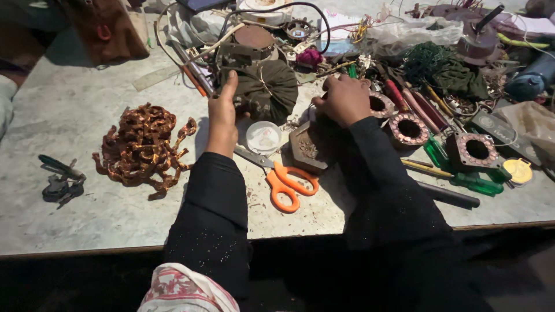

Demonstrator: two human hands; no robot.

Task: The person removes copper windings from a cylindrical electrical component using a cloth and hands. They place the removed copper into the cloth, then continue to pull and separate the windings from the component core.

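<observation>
A worn grey worktable (87,104) lies in dim light, its right half crowded with tools and wire. From the left: one tangle of copper wire coils (141,147), then the left hand (222,115), upright, fingers curled loosely against a dark cloth bundle (269,89). One pair of orange scissors (283,182) lies below. The right hand (344,99) is closed, knuckles up, over a motor stator (306,147); its grip is hidden. Three more wound stators (409,128) follow.
</observation>
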